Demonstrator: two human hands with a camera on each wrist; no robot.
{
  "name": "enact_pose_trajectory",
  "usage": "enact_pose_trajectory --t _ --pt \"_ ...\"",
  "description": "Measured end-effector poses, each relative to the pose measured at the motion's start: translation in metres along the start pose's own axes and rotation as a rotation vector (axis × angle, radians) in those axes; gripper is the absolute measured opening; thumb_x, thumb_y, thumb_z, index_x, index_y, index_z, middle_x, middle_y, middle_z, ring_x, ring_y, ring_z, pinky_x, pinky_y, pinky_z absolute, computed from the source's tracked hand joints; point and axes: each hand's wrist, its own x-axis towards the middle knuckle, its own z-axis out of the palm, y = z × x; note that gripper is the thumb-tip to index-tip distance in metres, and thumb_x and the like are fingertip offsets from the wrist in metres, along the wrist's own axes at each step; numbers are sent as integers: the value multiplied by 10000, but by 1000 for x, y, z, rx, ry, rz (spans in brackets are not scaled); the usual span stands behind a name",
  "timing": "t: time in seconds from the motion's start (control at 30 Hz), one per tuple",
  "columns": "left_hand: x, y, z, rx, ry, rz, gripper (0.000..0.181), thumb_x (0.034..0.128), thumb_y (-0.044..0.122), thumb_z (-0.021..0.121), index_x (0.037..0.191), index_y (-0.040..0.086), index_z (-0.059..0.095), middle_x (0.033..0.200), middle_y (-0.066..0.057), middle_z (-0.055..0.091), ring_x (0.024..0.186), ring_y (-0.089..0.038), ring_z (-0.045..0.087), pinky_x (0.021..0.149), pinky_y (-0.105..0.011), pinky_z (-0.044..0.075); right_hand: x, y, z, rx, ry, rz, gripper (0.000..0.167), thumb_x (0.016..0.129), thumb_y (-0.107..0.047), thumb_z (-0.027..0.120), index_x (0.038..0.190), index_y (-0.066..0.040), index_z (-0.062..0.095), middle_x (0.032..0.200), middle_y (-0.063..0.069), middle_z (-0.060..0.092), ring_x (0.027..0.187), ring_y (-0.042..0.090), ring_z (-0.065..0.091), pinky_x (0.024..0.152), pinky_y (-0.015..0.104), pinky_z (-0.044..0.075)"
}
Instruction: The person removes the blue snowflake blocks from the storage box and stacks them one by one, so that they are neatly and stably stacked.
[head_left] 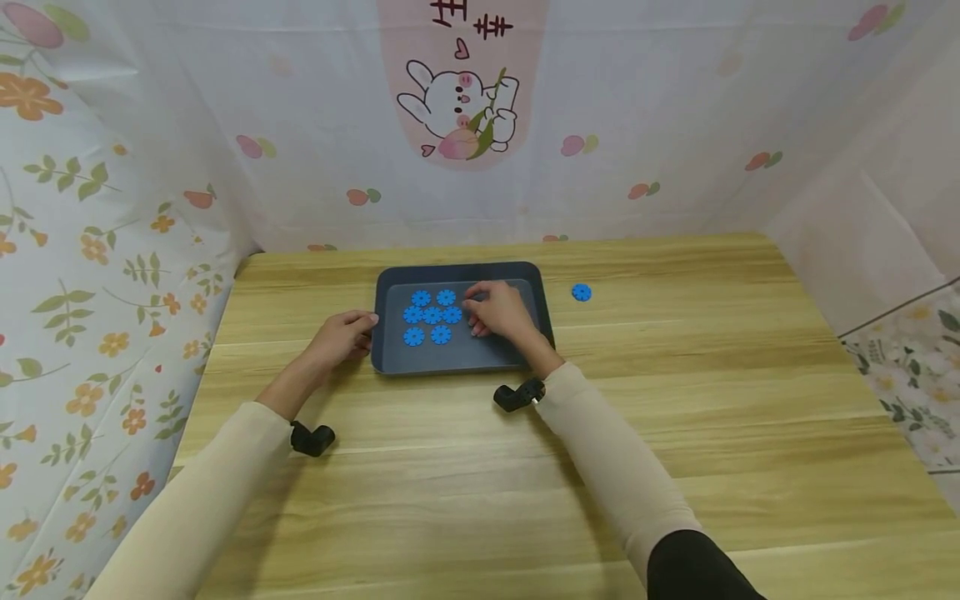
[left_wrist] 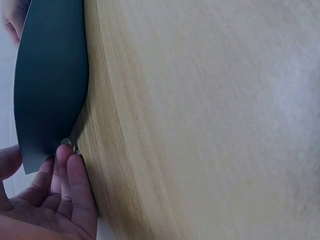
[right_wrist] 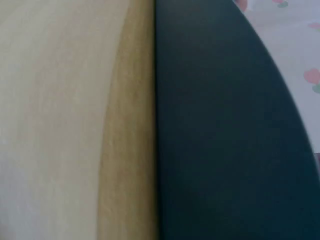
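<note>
Several blue notched discs (head_left: 432, 316) lie flat in rows on the floor of a dark grey tray (head_left: 487, 357). At the tray's left side, my left hand (head_left: 341, 340) grips the edge. The left wrist view shows its thumb at the rim and its fingertips (left_wrist: 76, 167) against the outer wall. My right hand (head_left: 497, 310) hovers over the tray's right half, fingers loosely bent, fingertips just right of the discs. No disc shows between those fingers. Only the tray's outer wall (right_wrist: 225, 120) fills the right wrist view, with the right hand's fingers hidden.
One more blue notched disc (head_left: 581, 292) lies on the wooden table (head_left: 712, 375), right of the tray. A printed cloth (head_left: 300, 125) with a rabbit drawing hangs behind the table, and a floral cloth (head_left: 97, 333) hangs on the left.
</note>
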Motion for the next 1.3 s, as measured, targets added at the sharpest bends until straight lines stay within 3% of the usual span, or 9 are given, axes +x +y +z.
enact_pose_trajectory --t 0.3,0.6,1.0,1.3 --pt "-1 2 -1 0 -2 -1 484 1051 324 418 1419 12 448 1136 -119 539 874 -137 554 829 -260 500 2 -2 12 10 -52 9 242 937 -144 659 1156 -40 665 647 94 664 442 152 614 481 331 554" --pt "-2 3 -2 3 -1 0 496 1049 337 421 1424 15 445 1144 -125 535 883 -142 550 834 -268 499 4 -3 18 -67 -48 26 279 893 -129 715 1158 -60 661 615 82 651 405 128 583 457 307 538" --pt "-4 5 -1 2 -5 4 513 1048 348 420 1438 14 431 1181 -150 532 891 -148 549 875 -309 497 4 -5 18 -104 -48 70 219 899 -107 700 1086 -24 622 639 76 652 439 140 591 470 287 535" --pt "-4 2 0 -1 -8 -6 512 1050 349 418 1438 16 430 1191 -147 531 911 -149 550 883 -299 493 -1 -5 11 -109 -108 37 163 934 -142 667 980 -21 568 643 78 624 459 140 595 480 284 534"
